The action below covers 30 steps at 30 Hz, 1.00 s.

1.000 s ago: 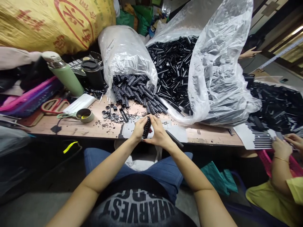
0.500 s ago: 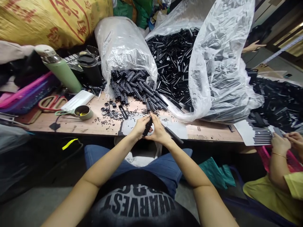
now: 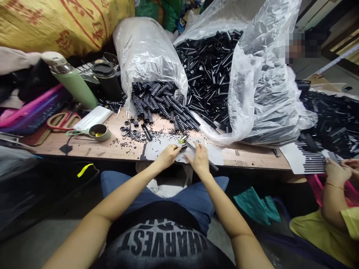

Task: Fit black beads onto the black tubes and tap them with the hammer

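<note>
My left hand point(image 3: 168, 156) is closed around a short black tube point(image 3: 183, 148), whose end sticks out past the fingertips to the right. Across the handle of a hammer point(image 3: 213, 167) lies my right hand point(image 3: 200, 160), its thumb and fingers apart. The hammer's yellowish-tipped head points away from me, and the hand covers the middle of its handle. Both hands are over a whitish sheet point(image 3: 157, 146) at the table's front edge. Just beyond it, black ribbed rods point(image 3: 157, 99) spill from a clear plastic bag point(image 3: 148, 52).
Small black rings and discs point(image 3: 134, 134) are scattered left of the sheet. A green-handled cup point(image 3: 99, 133), scissors point(image 3: 63, 120), a green bottle point(image 3: 74, 86) and a black tumbler point(image 3: 106, 80) stand leftward. A large bag of black tubes point(image 3: 209, 71) is behind. A co-worker's hand point(image 3: 336, 173) works at right.
My hands have parted. The left keeps the black tube, now turned more sideways, while the right has let go and moved right onto the hammer's handle. The hammer's head has come into view.
</note>
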Motion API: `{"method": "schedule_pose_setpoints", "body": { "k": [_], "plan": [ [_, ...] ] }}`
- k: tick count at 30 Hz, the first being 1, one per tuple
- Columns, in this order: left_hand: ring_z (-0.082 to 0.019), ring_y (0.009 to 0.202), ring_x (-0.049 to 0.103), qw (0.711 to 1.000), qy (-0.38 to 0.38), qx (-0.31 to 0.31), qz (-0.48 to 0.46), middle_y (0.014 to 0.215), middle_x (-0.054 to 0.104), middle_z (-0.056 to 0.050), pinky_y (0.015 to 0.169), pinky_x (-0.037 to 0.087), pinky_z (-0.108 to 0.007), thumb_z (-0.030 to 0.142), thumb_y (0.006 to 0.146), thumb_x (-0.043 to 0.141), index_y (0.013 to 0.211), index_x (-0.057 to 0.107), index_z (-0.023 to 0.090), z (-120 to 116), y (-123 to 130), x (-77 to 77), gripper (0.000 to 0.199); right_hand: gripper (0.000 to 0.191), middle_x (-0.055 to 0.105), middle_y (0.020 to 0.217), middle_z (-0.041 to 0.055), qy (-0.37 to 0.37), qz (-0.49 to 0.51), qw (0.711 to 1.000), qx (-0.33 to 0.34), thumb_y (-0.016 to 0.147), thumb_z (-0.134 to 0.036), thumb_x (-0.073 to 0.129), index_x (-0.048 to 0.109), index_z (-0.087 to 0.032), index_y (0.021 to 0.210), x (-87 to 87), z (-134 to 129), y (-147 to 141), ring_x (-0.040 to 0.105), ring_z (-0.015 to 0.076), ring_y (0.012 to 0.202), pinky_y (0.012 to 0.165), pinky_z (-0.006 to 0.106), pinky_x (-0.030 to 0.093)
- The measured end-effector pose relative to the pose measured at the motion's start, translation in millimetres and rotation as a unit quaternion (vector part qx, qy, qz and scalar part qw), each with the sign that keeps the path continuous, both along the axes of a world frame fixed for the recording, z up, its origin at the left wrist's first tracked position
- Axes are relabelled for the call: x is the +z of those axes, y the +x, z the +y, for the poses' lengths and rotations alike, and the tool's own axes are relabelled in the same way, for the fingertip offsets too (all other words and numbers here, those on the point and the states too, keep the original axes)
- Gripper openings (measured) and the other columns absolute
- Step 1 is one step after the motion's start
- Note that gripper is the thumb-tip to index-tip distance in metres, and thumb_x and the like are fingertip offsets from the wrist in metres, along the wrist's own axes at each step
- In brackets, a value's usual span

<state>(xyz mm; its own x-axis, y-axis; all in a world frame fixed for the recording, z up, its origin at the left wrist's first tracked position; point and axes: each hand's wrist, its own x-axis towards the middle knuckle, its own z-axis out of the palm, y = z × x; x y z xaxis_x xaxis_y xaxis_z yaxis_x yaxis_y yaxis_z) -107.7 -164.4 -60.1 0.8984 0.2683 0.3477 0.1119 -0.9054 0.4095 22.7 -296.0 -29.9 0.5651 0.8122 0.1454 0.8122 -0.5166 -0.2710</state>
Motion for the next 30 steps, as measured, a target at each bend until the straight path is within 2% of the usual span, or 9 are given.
{"method": "schedule_pose_setpoints", "body": {
  "k": [2, 4, 7, 9, 14, 20, 25, 27, 30],
  "plan": [
    [-0.022, 0.098, 0.056, 0.997, 0.069, -0.025, 0.02, 0.106, 0.061, -0.014, 0.084, 0.044, -0.036, 0.012, 0.092, 0.04, 0.126, 0.054, 0.013, 6.7, -2.3, 2.0, 0.037, 0.034, 0.057, 0.112, 0.0193, -0.07, -0.041, 0.994, -0.08, 0.088, -0.036, 0.058, 0.056, -0.012, 0.113, 7.4, -18.7, 14.8, 0.051, 0.0305, 0.107, 0.086, 0.039, 0.042],
    [-0.023, 0.099, 0.056, 0.992, 0.122, -0.027, 0.034, 0.108, 0.063, -0.014, 0.084, 0.041, -0.04, 0.013, 0.092, 0.04, 0.126, 0.054, 0.015, 11.8, -4.7, 5.4, 0.036, 0.025, 0.062, 0.095, 0.0138, -0.109, -0.016, 0.988, -0.106, 0.094, -0.037, 0.048, 0.057, -0.015, 0.1, 17.1, -35.7, 21.4, 0.057, 0.0252, 0.089, 0.074, 0.032, 0.041],
    [-0.024, 0.101, 0.055, 0.985, 0.166, -0.022, 0.033, 0.11, 0.064, -0.013, 0.088, 0.036, -0.045, 0.01, 0.092, 0.038, 0.127, 0.053, 0.017, 15.7, -8.0, 8.3, 0.038, 0.031, 0.062, 0.077, 0.0052, -0.048, 0.067, 0.991, -0.103, 0.1, -0.039, 0.03, 0.054, -0.018, 0.1, 28.9, -54.8, 11.3, 0.059, 0.0193, 0.07, 0.063, 0.026, 0.036],
    [-0.024, 0.104, 0.055, 0.984, 0.174, -0.014, 0.03, 0.112, 0.064, -0.012, 0.091, 0.034, -0.046, 0.01, 0.092, 0.036, 0.128, 0.052, 0.018, 15.7, -9.3, 8.3, 0.04, 0.036, 0.062, 0.073, 0.0043, -0.004, 0.081, 0.992, -0.096, 0.102, -0.038, 0.022, 0.053, -0.018, 0.1, 31.6, -63.3, -2.7, 0.059, 0.0183, 0.065, 0.061, 0.025, 0.034],
    [-0.025, 0.113, 0.053, 0.987, 0.152, 0.016, 0.057, 0.119, 0.062, -0.014, 0.1, 0.031, -0.048, 0.01, 0.092, 0.033, 0.132, 0.049, 0.015, -0.1, -4.3, 7.3, 0.043, 0.03, 0.06, 0.065, 0.0039, -0.119, 0.081, 0.984, -0.101, 0.1, -0.034, 0.03, 0.053, -0.017, 0.09, 37.3, -70.0, -25.0, 0.054, 0.0163, 0.053, 0.054, 0.025, 0.026],
    [-0.033, 0.141, 0.023, 0.99, 0.113, 0.031, 0.076, 0.147, 0.033, -0.025, 0.114, 0.015, -0.049, 0.035, 0.093, 0.038, 0.14, 0.034, -0.003, -35.2, 8.8, 0.5, 0.061, 0.04, 0.064, 0.074, 0.0069, 0.04, 0.08, 0.996, -0.029, 0.101, -0.04, 0.02, 0.054, -0.018, 0.102, 56.3, -52.0, -48.9, 0.06, 0.0187, 0.061, 0.057, 0.025, 0.036],
    [-0.031, 0.14, 0.026, 0.992, 0.097, -0.007, 0.085, 0.146, 0.034, -0.026, 0.114, 0.02, -0.047, 0.021, 0.091, 0.036, 0.14, 0.032, -0.003, -29.7, 15.6, -4.0, 0.055, 0.03, 0.066, 0.076, 0.0064, -0.126, 0.057, 0.99, 0.017, 0.1, -0.038, 0.032, 0.055, -0.019, 0.095, 40.4, -32.3, -64.7, 0.06, 0.018, 0.057, 0.053, 0.025, 0.029],
    [-0.03, 0.133, 0.038, 0.994, 0.074, -0.002, 0.085, 0.139, 0.044, -0.024, 0.109, 0.029, -0.046, 0.017, 0.09, 0.036, 0.136, 0.039, 0.001, -23.2, 18.1, 0.8, 0.048, 0.03, 0.066, 0.074, 0.0046, -0.14, 0.055, 0.989, 0.009, 0.101, -0.037, 0.031, 0.054, -0.02, 0.094, 39.6, -30.3, -60.7, 0.059, 0.017, 0.057, 0.052, 0.025, 0.026],
    [-0.028, 0.112, 0.056, 0.994, 0.012, 0.026, 0.105, 0.114, 0.061, -0.021, 0.093, 0.044, -0.042, 0.009, 0.088, 0.035, 0.121, 0.054, 0.008, -17.7, 15.6, 13.7, 0.038, 0.032, 0.064, 0.071, 0.003, -0.114, 0.043, 0.992, -0.043, 0.102, -0.038, 0.029, 0.054, -0.02, 0.093, 44.3, -33.4, -41.8, 0.056, 0.0159, 0.057, 0.053, 0.025, 0.022]
  ]
}}
